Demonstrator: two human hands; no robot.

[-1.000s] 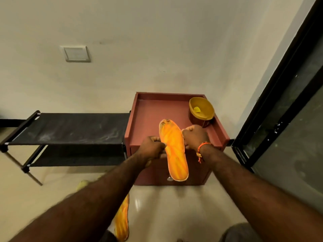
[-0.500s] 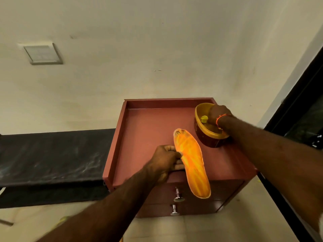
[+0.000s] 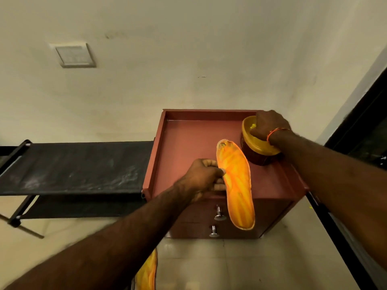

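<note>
- I see the left hand [image 3: 204,178] pinching the orange insole [image 3: 235,185] by its left edge, toe end over the counter [image 3: 188,147], heel past the front edge.
- The right hand [image 3: 269,125] curls into the yellow bowl [image 3: 259,146] at the counter's back right; I cannot tell what it grips.

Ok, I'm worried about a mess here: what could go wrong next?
The right hand reaches into the bowl, which stands near the right side of the cabinet; a pull on its rim might tip it. The left hand pinches the insole by one edge only, its near end past the cabinet front, so it might slip. A second insole lies on the floor and might get stepped on.
</note>
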